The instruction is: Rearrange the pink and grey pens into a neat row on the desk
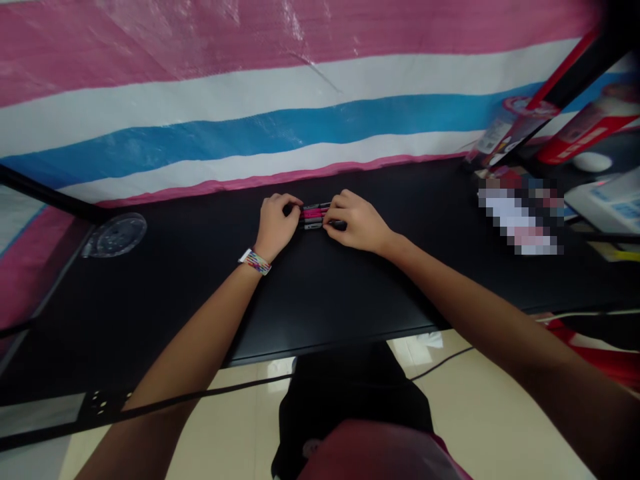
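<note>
A small row of pens (313,215), dark and pink, lies side by side near the back of the black desk (320,287). My left hand (278,223) has its thumb and fingers curled against the left end of the row. At the right end, my right hand (357,222) pinches the pens with bent fingers. Both hands rest low at the desk top, so the pens' ends are partly hidden by the fingertips. A colourful woven band (255,261) circles my left wrist.
A clear plastic lid (116,235) lies at the left. Toward the back right stand a clear plastic tub (515,130) and a red bottle (585,127). A striped sheet (280,127) hangs behind the desk. A dark cable (240,385) crosses below the front edge.
</note>
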A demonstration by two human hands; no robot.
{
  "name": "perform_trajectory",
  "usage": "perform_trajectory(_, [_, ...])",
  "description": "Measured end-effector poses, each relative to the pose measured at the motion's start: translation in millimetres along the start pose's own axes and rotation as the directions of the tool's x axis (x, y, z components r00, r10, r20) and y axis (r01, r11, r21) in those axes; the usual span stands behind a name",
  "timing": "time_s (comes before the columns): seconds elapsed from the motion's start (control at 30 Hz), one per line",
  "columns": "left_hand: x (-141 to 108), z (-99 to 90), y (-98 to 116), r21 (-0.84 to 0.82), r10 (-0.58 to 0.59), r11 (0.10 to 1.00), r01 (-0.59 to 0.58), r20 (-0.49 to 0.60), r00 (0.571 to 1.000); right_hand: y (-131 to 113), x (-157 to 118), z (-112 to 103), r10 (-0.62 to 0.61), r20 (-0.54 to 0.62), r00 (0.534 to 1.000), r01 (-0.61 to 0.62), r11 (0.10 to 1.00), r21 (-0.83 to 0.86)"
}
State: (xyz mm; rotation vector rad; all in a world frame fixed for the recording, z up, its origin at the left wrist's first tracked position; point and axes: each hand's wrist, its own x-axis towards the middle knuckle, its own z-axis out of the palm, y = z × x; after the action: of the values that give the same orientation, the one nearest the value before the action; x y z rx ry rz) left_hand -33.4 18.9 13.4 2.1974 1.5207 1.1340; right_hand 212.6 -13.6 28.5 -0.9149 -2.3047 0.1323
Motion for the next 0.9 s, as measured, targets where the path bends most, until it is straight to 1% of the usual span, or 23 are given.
perform_trajectory(0.13, [0, -0.7, 2, -0.042, 0.001, 0.999, -0.003, -0.035, 0.999, 5, -1, -1, -0.030, 0.031, 0.999, 0.030, 1.000, 0.003])
perform_trajectory(0.27, [-3, -4.9, 9, -0.092, 0.006, 0.996, -0.012, -0.062, 0.998, 8, -2, -3, -0.060, 0.076, 0.995, 0.061, 0.998, -0.010])
perform_trajectory(0.33, [-5, -8.3, 15, -0.107, 0.032, 0.993, -0.038, -0.058, 0.998, 8, -2, -2, -0.065, 0.083, 0.994, 0.064, 0.998, 0.021])
perform_trajectory(0.4, [-7, -11.8, 21, -0.135, 0.070, 0.988, -0.077, -0.051, 0.996, 7, -2, -2, -0.055, 0.062, 0.997, 0.050, 0.996, 0.071])
perform_trajectory(0.5, [-9, -15.4, 29, -0.154, 0.130, 0.979, -0.131, -0.016, 0.991, 6, -2, -1, 0.022, -0.039, 0.999, -0.015, 0.985, 0.171])
perform_trajectory(0.57, [-10, -15.9, 33, -0.145, 0.166, 0.976, -0.161, 0.019, 0.986, 7, -2, -1, 0.095, -0.111, 0.989, -0.064, 0.966, 0.252])
perform_trajectory(0.63, [-10, -15.1, 34, -0.153, 0.179, 0.973, -0.174, 0.023, 0.984, 10, -1, -3, 0.164, -0.138, 0.977, -0.115, 0.944, 0.310])
perform_trajectory(0.7, [-10, -13.6, 33, -0.191, 0.152, 0.970, -0.153, -0.017, 0.988, 13, 0, -5, 0.228, -0.147, 0.962, -0.172, 0.931, 0.323])
perform_trajectory(0.8, [-8, -11.3, 29, -0.294, 0.048, 0.954, -0.067, -0.071, 0.996, 20, 1, -8, 0.309, -0.195, 0.931, -0.234, 0.914, 0.331])
perform_trajectory(0.87, [-7, -9.9, 25, -0.364, -0.009, 0.931, -0.016, -0.067, 0.998, 24, 2, -9, 0.365, -0.208, 0.907, -0.261, 0.877, 0.404])
perform_trajectory(0.9, [-6, -9.3, 23, -0.393, -0.027, 0.920, -0.005, -0.075, 0.997, 26, 2, -8, 0.404, -0.200, 0.893, -0.277, 0.841, 0.464])
